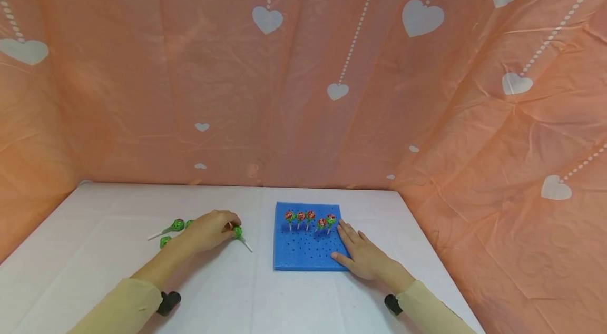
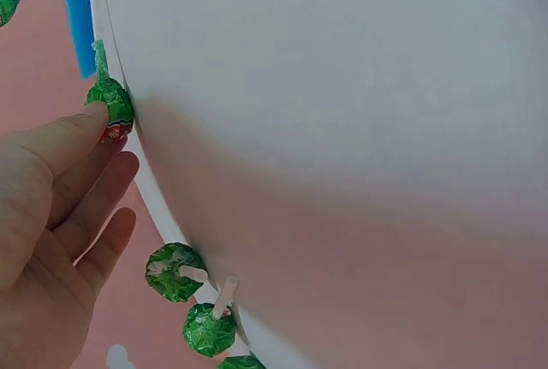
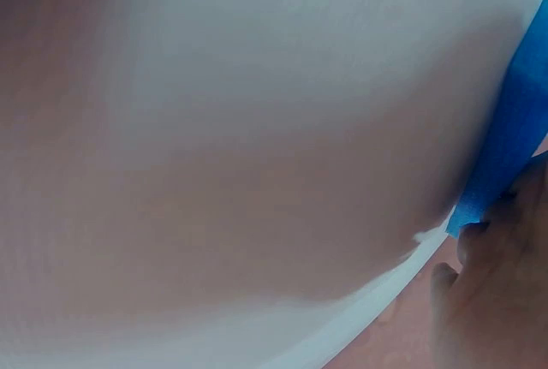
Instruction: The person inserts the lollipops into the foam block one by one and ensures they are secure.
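Note:
My left hand (image 1: 212, 231) pinches a green-wrapped lollipop (image 1: 238, 232) by its head between thumb and fingers. Its white stick slants down to the right, toward the blue foam board (image 1: 303, 262). In the left wrist view the thumb presses on the green lollipop (image 2: 111, 105), whose wrapper shows a red patch. My right hand (image 1: 365, 256) rests with spread fingers on the right edge of the board. Several red-and-green lollipops (image 1: 310, 216) stand on their sticks in the board's far half, and small dark holes dot its surface. In the right wrist view my right hand (image 3: 501, 275) lies against the board's side (image 3: 505, 142).
More green lollipops lie on the white table (image 1: 265, 302) by the left forearm, one lollipop (image 1: 177, 225) with its stick pointing left and another lollipop (image 1: 165, 242) partly behind the arm. An orange curtain (image 1: 303, 139) with white hearts encloses the table's back and sides.

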Available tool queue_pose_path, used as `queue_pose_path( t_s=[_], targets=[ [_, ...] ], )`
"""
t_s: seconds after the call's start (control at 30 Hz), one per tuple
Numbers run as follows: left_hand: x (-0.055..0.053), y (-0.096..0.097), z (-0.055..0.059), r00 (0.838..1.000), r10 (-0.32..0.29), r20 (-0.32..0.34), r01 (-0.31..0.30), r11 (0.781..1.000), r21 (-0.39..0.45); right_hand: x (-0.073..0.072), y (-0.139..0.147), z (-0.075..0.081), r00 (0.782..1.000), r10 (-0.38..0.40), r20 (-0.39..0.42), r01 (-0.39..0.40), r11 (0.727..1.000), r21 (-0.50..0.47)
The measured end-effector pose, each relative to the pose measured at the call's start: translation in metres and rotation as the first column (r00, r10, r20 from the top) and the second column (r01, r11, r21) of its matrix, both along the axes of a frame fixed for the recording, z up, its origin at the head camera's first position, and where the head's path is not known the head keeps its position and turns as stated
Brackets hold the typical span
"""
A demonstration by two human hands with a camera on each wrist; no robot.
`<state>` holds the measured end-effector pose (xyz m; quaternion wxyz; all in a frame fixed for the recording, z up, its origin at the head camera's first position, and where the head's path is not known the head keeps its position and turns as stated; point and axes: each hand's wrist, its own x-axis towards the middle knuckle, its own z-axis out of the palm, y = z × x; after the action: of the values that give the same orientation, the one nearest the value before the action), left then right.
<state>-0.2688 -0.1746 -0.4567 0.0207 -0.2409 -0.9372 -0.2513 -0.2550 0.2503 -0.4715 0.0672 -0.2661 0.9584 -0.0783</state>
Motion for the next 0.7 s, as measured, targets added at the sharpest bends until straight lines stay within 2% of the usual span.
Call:
queue_pose_path(
  t_s=[0.23, 0.5, 0.7],
  targets=[
    [0.0000, -0.0028, -0.0015, 1.000, -0.018, -0.005, 0.018, 0.999, 0.042, -0.0015, 0.0002, -0.0027, 1.000, 0.002, 0.008, -0.002, 1.000, 0.003],
    [0.0016, -0.0025, -0.0004, 0.998, -0.040, -0.045, 0.044, 0.994, 0.103, -0.0014, 0.0011, -0.0023, 1.000, -0.002, 0.005, 0.002, 1.000, -0.002],
    [0.0059, 0.0020, 0.0031, 0.996, -0.032, -0.078, 0.043, 0.988, 0.148, -0.0022, 0.0006, -0.0029, 1.000, -0.002, 0.005, 0.002, 1.000, -0.001]
  ],
)
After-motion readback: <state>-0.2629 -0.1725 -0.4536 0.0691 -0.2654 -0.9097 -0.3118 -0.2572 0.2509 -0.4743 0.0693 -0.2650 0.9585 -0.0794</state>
